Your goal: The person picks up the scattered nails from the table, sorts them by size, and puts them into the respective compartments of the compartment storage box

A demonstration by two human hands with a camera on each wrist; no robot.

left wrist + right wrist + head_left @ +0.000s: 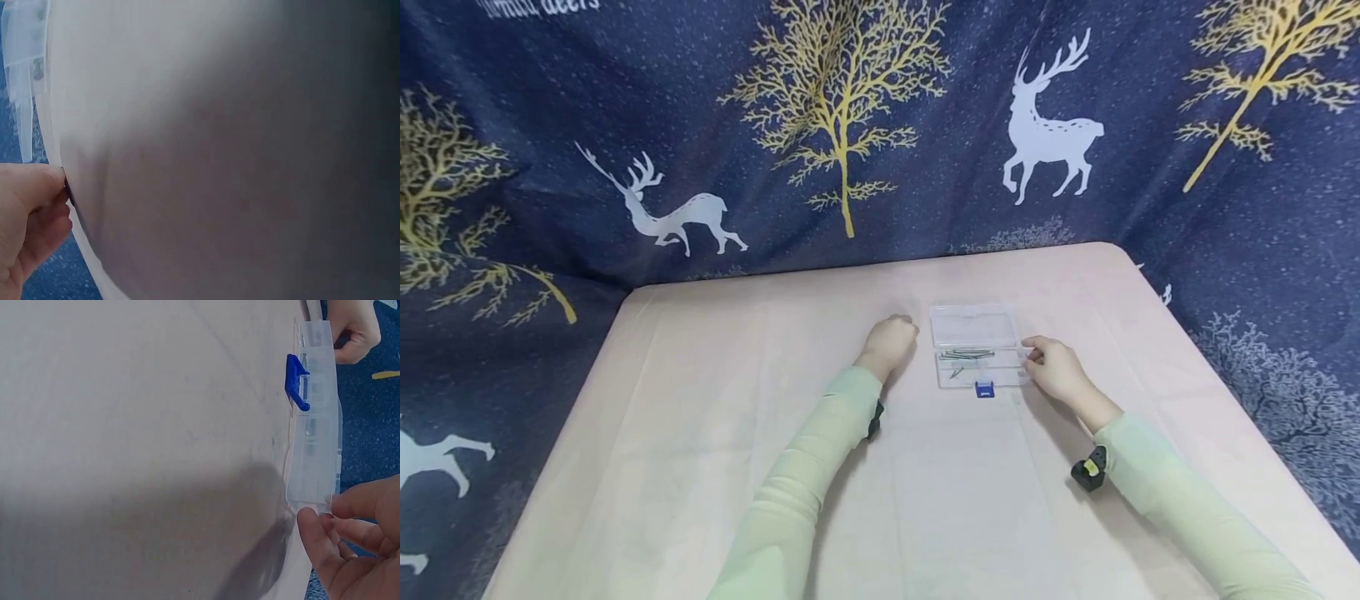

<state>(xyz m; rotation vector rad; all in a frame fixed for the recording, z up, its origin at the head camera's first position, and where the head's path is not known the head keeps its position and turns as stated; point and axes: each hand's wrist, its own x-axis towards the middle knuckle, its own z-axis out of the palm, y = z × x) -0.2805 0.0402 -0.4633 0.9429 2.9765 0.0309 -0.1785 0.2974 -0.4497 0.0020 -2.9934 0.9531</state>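
Note:
A clear plastic storage box with a blue latch lies on the table, its lid laid back. Several long, thin metal screws or nails lie in its rear compartment, and a short one is in the front. Left of the box, my left hand is close over the table with curled fingers. In the left wrist view its thumb and fingers pinch a thin dark piece, mostly hidden. My right hand touches the box's right end with loosely bent fingers.
A pale cloth covers the table, with its far edge just behind the box. Behind it hangs a dark blue curtain printed with deer and trees. Black wrist cameras sit below both hands.

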